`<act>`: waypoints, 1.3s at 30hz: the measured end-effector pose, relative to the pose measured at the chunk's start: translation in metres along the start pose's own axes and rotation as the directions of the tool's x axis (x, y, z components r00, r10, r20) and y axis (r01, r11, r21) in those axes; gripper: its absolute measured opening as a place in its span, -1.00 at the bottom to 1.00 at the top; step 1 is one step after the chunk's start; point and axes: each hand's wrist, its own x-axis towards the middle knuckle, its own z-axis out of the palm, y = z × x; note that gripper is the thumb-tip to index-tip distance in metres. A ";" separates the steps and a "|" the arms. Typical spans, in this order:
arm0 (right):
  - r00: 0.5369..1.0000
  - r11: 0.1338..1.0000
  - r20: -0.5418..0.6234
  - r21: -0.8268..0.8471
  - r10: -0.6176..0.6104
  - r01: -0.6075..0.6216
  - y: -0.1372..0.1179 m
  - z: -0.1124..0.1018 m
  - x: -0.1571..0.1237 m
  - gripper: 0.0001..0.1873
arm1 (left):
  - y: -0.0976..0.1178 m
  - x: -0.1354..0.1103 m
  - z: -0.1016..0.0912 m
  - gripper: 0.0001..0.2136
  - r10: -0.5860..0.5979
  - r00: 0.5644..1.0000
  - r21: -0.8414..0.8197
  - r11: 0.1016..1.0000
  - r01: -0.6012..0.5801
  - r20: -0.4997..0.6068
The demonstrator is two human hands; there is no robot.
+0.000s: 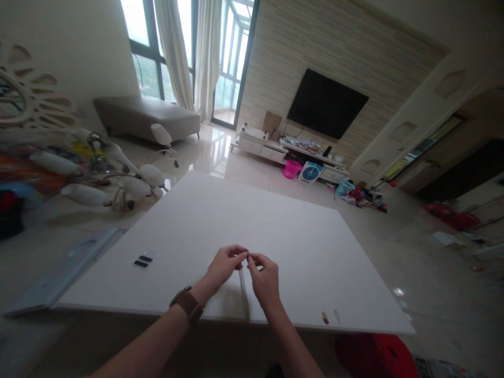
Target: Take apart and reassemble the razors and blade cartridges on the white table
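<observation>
Over the front part of the white table (252, 215), my left hand (223, 266) and my right hand (266, 278) meet fingertip to fingertip. Both are closed in a pinch on a tiny dark piece (248, 256), mostly covered by the fingers. A narrow pale strip (242, 287) runs from beneath my left fingers toward the front edge; whether it is held or joined to the dark piece I cannot tell. To the left, two black strips (144, 261) lie on the table, seemingly with clear plastic. A small yellow-and-black item (325, 317) and a small clear item (337, 315) lie front right.
A lamp with several white shades (134, 186) stands left of the table. Flat panels (79, 268) lean along its left side. Below the front right corner is a red stool-like object (374, 357). A pink basket (292, 169) and low cabinet (262, 148) are farther back.
</observation>
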 end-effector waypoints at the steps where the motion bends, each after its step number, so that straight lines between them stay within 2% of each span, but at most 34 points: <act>1: 1.000 1.000 -0.011 -0.015 -0.007 0.007 0.000 0.000 0.000 -0.80 | 0.000 0.000 0.000 -0.65 0.004 1.000 -0.004 1.000 -0.004 -0.004; 7: 1.000 0.998 -0.025 -0.067 -0.013 0.011 -0.001 -0.002 0.000 -0.80 | -0.002 0.001 -0.001 -0.65 0.014 1.000 0.016 1.000 -0.014 -0.004; 15: 0.998 0.999 -0.060 -0.025 0.027 -0.029 -0.004 -0.003 0.000 -0.81 | -0.005 -0.001 -0.002 -0.68 -0.014 0.998 -0.002 1.000 0.014 0.053; 24: 1.000 0.994 -0.009 -0.101 0.030 -0.031 0.000 -0.001 0.000 -0.81 | -0.010 0.002 -0.005 -0.76 0.119 0.992 0.213 0.969 -0.127 0.050; 27: 1.000 0.993 0.013 -0.114 0.014 -0.013 0.003 -0.001 0.000 -0.80 | -0.013 0.002 -0.007 -0.75 0.125 0.990 0.246 0.960 -0.137 0.065; 31: 0.999 0.988 0.025 -0.151 -0.031 0.034 0.006 -0.001 -0.001 -0.78 | -0.011 0.001 -0.008 -0.75 0.101 0.992 0.253 0.960 -0.116 0.071; 39: 0.999 0.994 -0.021 -0.102 -0.028 0.026 0.002 -0.003 -0.001 -0.80 | -0.009 0.002 -0.006 -0.72 0.119 0.990 0.217 0.967 -0.132 0.071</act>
